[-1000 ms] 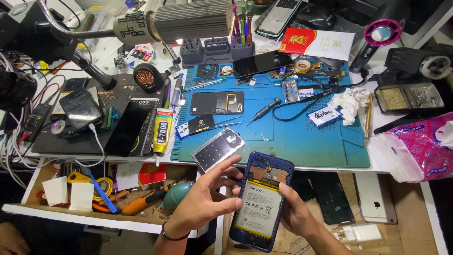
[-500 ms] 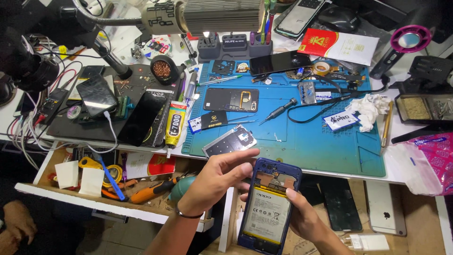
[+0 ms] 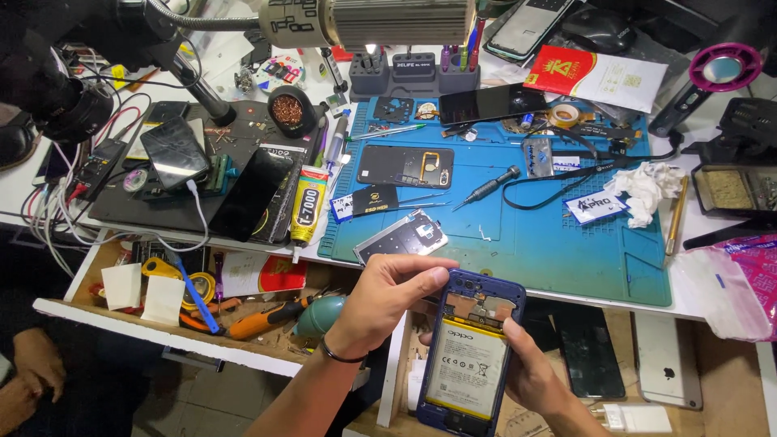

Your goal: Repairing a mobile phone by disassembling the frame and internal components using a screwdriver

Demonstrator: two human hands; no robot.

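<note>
My right hand cradles an opened blue phone from beneath, back cover off, with its white and yellow battery facing up. My left hand, a dark band on its wrist, pinches the phone's upper left corner with thumb and fingers. The phone is held below the front edge of a blue work mat. A silver metal shield plate lies on the mat just above my left hand.
On the mat lie a black phone back cover, a screwdriver, tweezers and crumpled tissue. A glue tube and dark phones sit on the left. An open tool drawer is below. Another person's hand is at the lower left.
The phone has stayed in both hands, dropping slightly toward me. My left hand's fingers have curled more over the phone's top corner. The view has shifted a little.
</note>
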